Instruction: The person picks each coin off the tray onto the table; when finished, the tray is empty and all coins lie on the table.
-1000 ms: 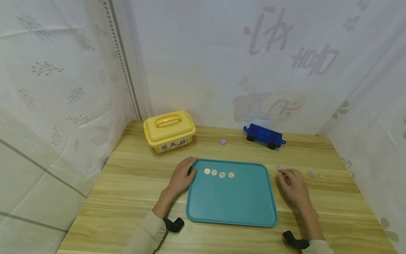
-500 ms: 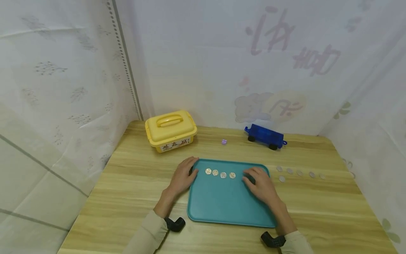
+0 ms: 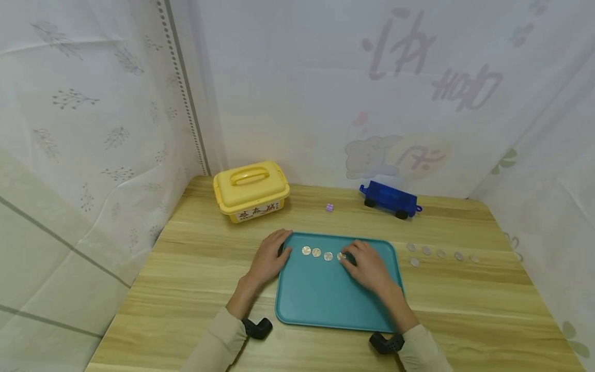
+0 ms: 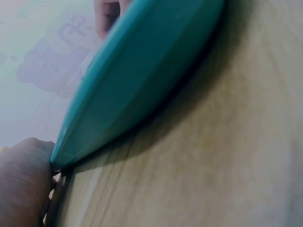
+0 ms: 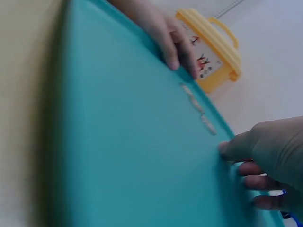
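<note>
On the teal tray (image 3: 325, 299) four-sided rim lies my left hand (image 3: 269, 258), resting at the back-left corner with its fingers fairly straight. My right hand (image 3: 367, 266) is low over the tray, thumb and fingertips drawn together at the right end of a row of round coins (image 3: 316, 252). Its fingertips partly cover the rightmost coin (image 3: 341, 256). In the right wrist view, a pale sliver of coin (image 5: 230, 162) shows between the thumb and fingers; most of it is hidden. The left wrist view shows the left hand (image 4: 26, 179) touching the tray's edge.
More coins (image 3: 426, 250) lie on the wooden table (image 3: 465, 310) right of the tray. Behind the tray stand a yellow lidded box (image 3: 251, 188), a small purple block (image 3: 329, 207) and a blue wheeled toy wagon (image 3: 389, 199). Printed curtains (image 3: 288, 103) enclose the table.
My right hand has moved left from the coins on the table, across the tray's right rim, to the right end of the coin row. The left hand has stayed at the tray's corner.
</note>
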`<state>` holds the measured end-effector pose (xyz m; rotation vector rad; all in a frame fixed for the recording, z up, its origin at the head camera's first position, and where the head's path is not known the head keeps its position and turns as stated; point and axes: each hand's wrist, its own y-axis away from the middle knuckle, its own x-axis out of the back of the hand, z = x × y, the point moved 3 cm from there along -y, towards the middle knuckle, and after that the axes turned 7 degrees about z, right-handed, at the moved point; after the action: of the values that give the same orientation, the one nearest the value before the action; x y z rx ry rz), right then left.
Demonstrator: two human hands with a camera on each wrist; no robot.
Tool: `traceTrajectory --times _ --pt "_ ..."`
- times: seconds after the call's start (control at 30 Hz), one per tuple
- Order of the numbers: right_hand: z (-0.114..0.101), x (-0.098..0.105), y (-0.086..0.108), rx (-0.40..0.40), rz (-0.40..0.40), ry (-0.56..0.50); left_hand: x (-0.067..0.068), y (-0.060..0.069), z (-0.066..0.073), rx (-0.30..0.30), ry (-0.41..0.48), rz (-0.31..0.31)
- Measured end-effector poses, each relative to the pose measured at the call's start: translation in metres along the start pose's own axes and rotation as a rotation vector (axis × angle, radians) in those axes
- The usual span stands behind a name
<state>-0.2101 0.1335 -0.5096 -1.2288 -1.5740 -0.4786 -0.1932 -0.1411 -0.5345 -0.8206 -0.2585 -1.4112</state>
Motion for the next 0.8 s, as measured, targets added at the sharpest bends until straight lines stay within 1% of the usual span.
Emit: traceTrajectory --times 0.17,0.23,0.3,0.4,0.5,0.63,0.8 --pt "-0.001 0.003 -0.01 -0.069 -0.107 -0.133 0.001 -0.001 0.0 -0.011 -0.015 0.003" --pt "0.0 0.003 -0.01 -0.08 -0.126 -0.18 0.001 -0.001 0.0 -0.012 -0.021 -0.004" --pt "0.002 0.002 -0.009 -0.089 -0.128 -0.234 0.0 -0.001 0.0 -0.011 -0.024 -0.008" --pt "0.009 0.001 -0.003 -0.097 -0.096 -0.337 -0.001 0.0 0.0 -0.012 -0.019 -0.004" --pt "0.02 0.007 0.003 -0.143 -0.054 -0.43 -0.002 0.0 0.0 -0.011 -0.019 -0.001" --pt "0.041 0.026 0.013 -0.236 -0.001 -0.506 -0.002 0.0 -0.001 -0.003 -0.018 -0.006" --pt "0.08 0.053 0.027 -0.362 0.066 -0.589 -0.001 0.001 -0.002 0.009 -0.017 -0.017"
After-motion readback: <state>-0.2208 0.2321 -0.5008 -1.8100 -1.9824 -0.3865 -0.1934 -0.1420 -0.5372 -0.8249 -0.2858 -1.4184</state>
